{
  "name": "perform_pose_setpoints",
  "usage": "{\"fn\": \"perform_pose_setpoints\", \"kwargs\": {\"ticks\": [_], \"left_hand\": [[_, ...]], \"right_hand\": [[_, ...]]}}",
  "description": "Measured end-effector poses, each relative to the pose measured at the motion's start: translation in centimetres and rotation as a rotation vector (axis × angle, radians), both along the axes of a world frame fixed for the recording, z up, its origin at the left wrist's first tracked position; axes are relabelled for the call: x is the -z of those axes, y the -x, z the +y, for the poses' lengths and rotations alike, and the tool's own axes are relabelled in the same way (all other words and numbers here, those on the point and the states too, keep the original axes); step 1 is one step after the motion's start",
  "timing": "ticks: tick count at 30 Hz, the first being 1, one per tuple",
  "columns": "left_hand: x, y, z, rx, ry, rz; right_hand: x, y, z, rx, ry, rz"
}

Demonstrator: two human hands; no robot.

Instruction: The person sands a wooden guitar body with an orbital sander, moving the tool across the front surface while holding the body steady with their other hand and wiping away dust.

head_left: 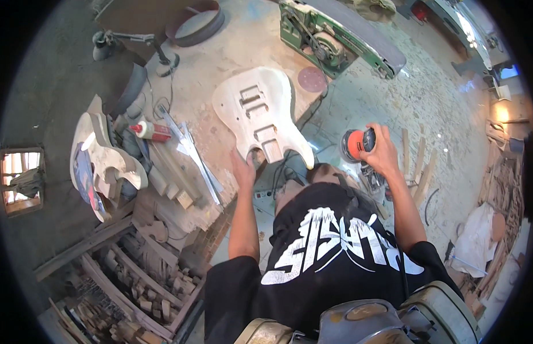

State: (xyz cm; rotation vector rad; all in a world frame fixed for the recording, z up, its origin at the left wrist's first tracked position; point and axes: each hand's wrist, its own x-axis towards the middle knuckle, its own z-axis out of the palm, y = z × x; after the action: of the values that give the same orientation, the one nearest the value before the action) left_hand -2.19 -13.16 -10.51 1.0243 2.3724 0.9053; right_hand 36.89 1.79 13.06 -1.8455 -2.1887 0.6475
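A pale, unfinished wooden guitar body with several routed cavities lies at the edge of the dusty workbench. My left hand grips its lower left horn. My right hand holds an orange and black orbital sander off to the right of the body, in the air beside the bench. A maroon sanding disc rests to the right of the body. To the left are metal rulers, a glue bottle with a red label and wooden offcuts.
A green belt sander stands at the back right, a lamp at the back left. More guitar bodies stand left. A rack of wood scraps sits lower left. Wooden strips and piled material are at the right.
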Motion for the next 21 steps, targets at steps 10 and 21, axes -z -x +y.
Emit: {"fn": "perform_pose_setpoints", "kwargs": {"ticks": [10, 21], "left_hand": [[-2.7, 1.5, 4.3, -0.068, 0.064, -0.188], [-1.8, 2.5, 8.9, -0.163, 0.080, 0.150]], "right_hand": [[-0.3, 1.6, -0.5, -0.223, 0.046, -0.010], [3.1, 5.5, -0.4, -0.460, 0.120, -0.031]]}}
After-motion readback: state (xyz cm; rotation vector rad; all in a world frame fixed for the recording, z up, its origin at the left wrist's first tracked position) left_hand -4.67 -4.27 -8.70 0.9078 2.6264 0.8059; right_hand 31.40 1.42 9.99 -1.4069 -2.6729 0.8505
